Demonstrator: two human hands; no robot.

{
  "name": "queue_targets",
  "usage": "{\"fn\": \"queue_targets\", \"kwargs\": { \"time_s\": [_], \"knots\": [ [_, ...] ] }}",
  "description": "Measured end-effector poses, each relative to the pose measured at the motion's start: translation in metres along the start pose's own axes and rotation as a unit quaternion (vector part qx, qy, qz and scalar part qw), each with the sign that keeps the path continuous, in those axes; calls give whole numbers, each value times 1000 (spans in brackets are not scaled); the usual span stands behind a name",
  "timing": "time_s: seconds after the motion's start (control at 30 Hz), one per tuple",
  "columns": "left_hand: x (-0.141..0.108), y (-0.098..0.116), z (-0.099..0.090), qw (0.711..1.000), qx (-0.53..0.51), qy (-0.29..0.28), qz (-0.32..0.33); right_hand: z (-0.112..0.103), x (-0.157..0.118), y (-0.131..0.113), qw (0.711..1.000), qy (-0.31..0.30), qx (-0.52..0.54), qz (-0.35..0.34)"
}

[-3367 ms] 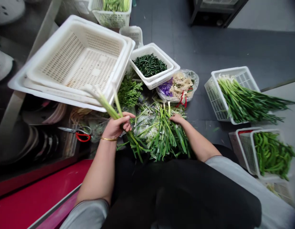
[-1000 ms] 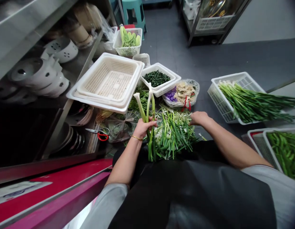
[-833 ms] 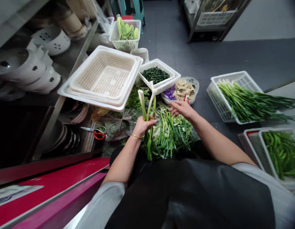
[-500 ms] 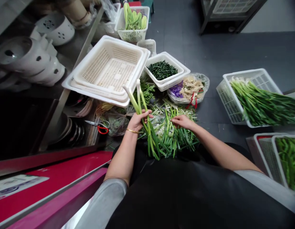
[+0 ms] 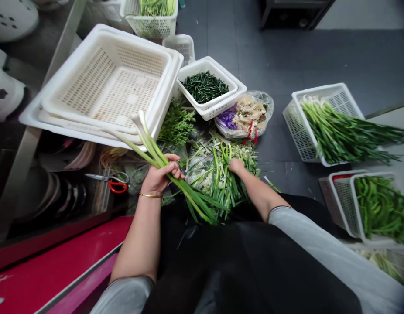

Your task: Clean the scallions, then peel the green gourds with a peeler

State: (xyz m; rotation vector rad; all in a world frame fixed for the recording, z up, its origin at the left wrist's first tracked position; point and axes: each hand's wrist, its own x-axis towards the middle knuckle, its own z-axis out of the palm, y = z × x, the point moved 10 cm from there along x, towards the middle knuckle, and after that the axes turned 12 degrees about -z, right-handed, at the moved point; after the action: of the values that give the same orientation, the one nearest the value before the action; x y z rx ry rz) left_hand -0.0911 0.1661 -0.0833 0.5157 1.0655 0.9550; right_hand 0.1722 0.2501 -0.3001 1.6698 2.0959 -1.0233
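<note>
My left hand (image 5: 162,174) is closed around a small bunch of green onions (image 5: 185,192). Their pale ends point up and left, over the near edge of the large white basket (image 5: 71,104), while the leaves hang down to the right. In front of my body, my right hand (image 5: 237,166) is curled into a loose heap of green onions and trimmings (image 5: 218,174); its fingertips are hidden among the stalks. Scissors with red handles (image 5: 117,186) lie to the left of my left hand.
Beyond the heap stand a basket of dark green peppers (image 5: 205,87) and a plastic bag of scraps (image 5: 248,111). Leafy herbs (image 5: 177,124) sit beside the large basket. On the right are a basket of green onions (image 5: 339,126) and one of long green peppers (image 5: 380,203). Shelving (image 5: 58,65) borders my left.
My right hand has moved down into the heap. The green onions in my left hand now tilt further left. The camera view has shifted, so the surroundings appear moved, the large basket closer.
</note>
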Motion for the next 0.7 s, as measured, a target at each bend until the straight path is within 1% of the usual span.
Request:
{"fn": "queue_targets", "kwargs": {
  "time_s": [0.03, 0.1, 0.17, 0.23, 0.33, 0.4, 0.47, 0.5, 0.53, 0.57, 0.6, 0.63, 0.7],
  "knots": [
    [4, 0, -2, 1000, -7, 5, 0, 1, 3, -1, 1000, 5, 22, 2],
    [12, -1, -6, 1000, -17, 20, 5, -7, 3, -5, 996, 27, 80, -7],
    [20, -6, -9, 999, -26, 42, -1, -22, -3, -16, 988, 48, 141, -44],
    [28, -18, -12, 996, -36, 74, -31, -42, -20, -36, 973, 71, 198, -95],
    [34, -38, -12, 988, -40, 134, -72, -66, -65, -79, 945, 107, 253, -177],
    [34, -46, -6, 984, -33, 163, -69, -76, -106, -118, 922, 154, 240, -261],
    [31, -49, 0, 980, -21, 191, -44, -80, -151, -161, 897, 209, 161, -355],
    [28, -48, 3, 978, -15, 205, -26, -78, -172, -180, 885, 226, 106, -394],
    [23, -46, 5, 976, -9, 217, -7, -74, -189, -196, 875, 228, 55, -423],
    [17, -43, 8, 975, -4, 220, 12, -71, -203, -208, 866, 221, 19, -449],
    [11, -39, 13, 977, -2, 211, 29, -72, -215, -216, 856, 214, 6, -470],
    [5, -36, 20, 981, 0, 187, 43, -81, -224, -218, 848, 221, 18, -482],
    [-7, -27, 40, 992, 5, 108, 62, -115, -237, -208, 833, 275, 104, -468]
  ]
}}
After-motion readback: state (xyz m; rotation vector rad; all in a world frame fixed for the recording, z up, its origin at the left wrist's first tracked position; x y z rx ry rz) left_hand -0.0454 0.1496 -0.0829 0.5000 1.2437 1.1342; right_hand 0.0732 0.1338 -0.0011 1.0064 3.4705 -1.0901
